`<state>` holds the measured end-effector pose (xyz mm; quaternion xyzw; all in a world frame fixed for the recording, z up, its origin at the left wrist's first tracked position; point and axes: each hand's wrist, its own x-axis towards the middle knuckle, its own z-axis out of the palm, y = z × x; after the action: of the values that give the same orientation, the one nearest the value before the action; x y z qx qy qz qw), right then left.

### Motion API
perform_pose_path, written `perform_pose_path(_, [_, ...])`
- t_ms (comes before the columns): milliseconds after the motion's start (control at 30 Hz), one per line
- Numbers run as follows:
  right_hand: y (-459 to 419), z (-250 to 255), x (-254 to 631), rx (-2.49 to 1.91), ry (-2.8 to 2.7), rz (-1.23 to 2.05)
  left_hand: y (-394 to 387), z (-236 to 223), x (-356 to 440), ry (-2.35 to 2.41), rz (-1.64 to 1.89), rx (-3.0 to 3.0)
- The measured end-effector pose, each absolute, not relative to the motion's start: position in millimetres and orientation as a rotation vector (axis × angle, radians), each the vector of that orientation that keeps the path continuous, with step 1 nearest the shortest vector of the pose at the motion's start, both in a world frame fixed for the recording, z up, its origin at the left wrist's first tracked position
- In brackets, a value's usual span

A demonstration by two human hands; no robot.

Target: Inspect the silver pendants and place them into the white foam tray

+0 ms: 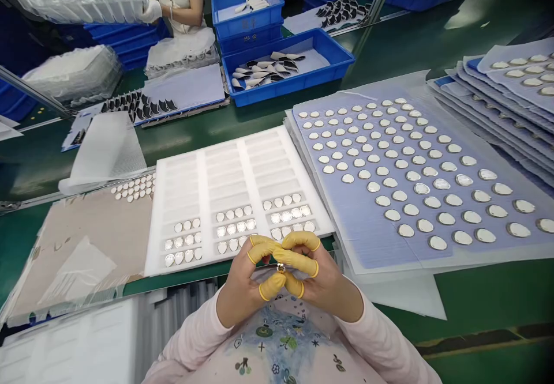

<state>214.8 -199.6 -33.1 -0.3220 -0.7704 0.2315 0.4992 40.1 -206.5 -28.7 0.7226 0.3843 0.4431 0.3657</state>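
Observation:
My left hand (pixel 246 283) and my right hand (pixel 320 274) meet at the bench's front edge, with yellow finger cots on their fingertips. Between the fingertips of both hands is a tiny gold-coloured metal part (pixel 281 268). Just beyond my hands lies a white foam tray (pixel 242 199) holding rows of small silver oval pieces in its near pockets. To the right, a blue-grey sheet (pixel 359 240) carries many round silver-white discs (pixel 422 188) in spaced rows.
A stack of sheets with more discs (pixel 515 96) sits at the far right. Blue plastic crates (pixel 285 67) hold black-and-white pieces beyond the foam. Across the green bench, a co-worker's gloved hand (pixel 151 10) holds a clear plastic tray (pixel 82 6). A tan sheet (pixel 82 251) lies at left.

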Motion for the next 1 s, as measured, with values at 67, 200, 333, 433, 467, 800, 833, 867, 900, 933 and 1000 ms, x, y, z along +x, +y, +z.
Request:
perform_pose_path(67, [-200.4,-35.2,215.2,-0.780,-1.859,0.576,-206.5,-29.7,39.9,0.993,1.144,1.889])
perform_pose_path(200, [-203.8,-39.0,218.0,-0.870,-1.805,0.673,-206.8,-30.5,38.2,1.009,1.175,1.942])
perform_pose_path(333, [-204.1,-40.0,222.5,-0.949,-1.707,0.891,-206.5,-29.5,37.2,1.016,1.201,1.987])
perform_pose_path(433, [-200.7,-38.3,223.5,-0.919,-1.643,1.093,-206.1,-29.2,37.0,1.017,1.185,1.989])
perform_pose_path(467, [-199.4,-37.6,223.0,-0.894,-1.616,1.161,-205.9,-29.2,37.1,1.010,1.183,1.995])
perform_pose_path(800, [-197.7,-37.0,218.5,-0.863,-1.378,1.616,-205.5,-27.1,41.5,0.984,1.134,2.101])
perform_pose_path(833, [-197.6,-37.7,218.8,-0.869,-1.361,1.638,-205.5,-26.5,41.7,0.992,1.130,2.122])
perform_pose_path(867, [-197.4,-38.3,219.1,-0.871,-1.345,1.660,-205.4,-25.8,41.9,0.999,1.126,2.147])
perform_pose_path(900, [-197.3,-38.7,219.4,-0.875,-1.332,1.678,-205.3,-25.2,42.0,1.003,1.121,2.174])
perform_pose_path(933, [-197.0,-39.0,219.7,-0.881,-1.325,1.689,-205.1,-24.5,42.1,1.005,1.115,2.201])
perform_pose_path(1000, [-196.5,-38.7,220.4,-0.913,-1.327,1.693,-204.5,-23.5,42.2,1.015,1.095,2.244])
